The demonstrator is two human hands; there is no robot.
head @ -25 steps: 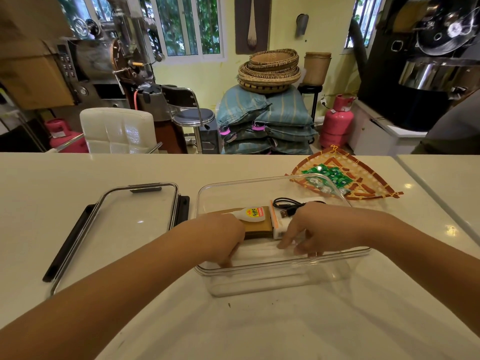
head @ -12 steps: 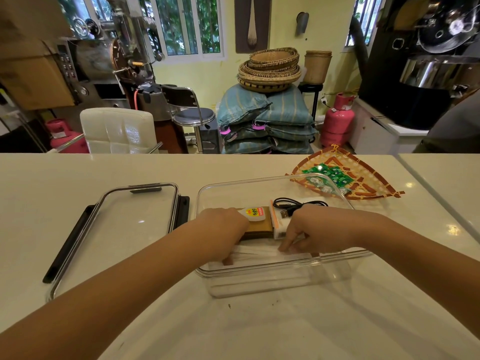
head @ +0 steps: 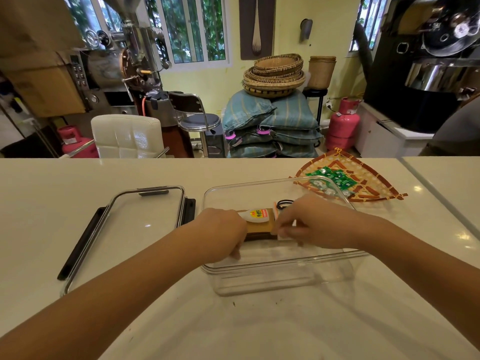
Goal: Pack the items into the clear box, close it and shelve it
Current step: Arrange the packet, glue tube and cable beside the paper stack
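Note:
The clear box stands open on the white counter in front of me. Inside lie a brown flat box, a small white glue bottle on top of it, and a black cable behind. My left hand reaches into the box, fingers curled at the brown box's left end. My right hand is inside too, fingers pinching a white and orange item at the brown box's right end; it is blurred. The clear lid with black clips lies flat to the left of the box.
A woven triangular tray with several green packets sits at the back right of the counter. A seam in the counter runs along the right. Beyond the far edge are a white chair, sacks, baskets and machines.
My right hand has slid left and back over the cable toward the brown box. My left hand has shifted slightly left, uncovering more of the glue bottle.

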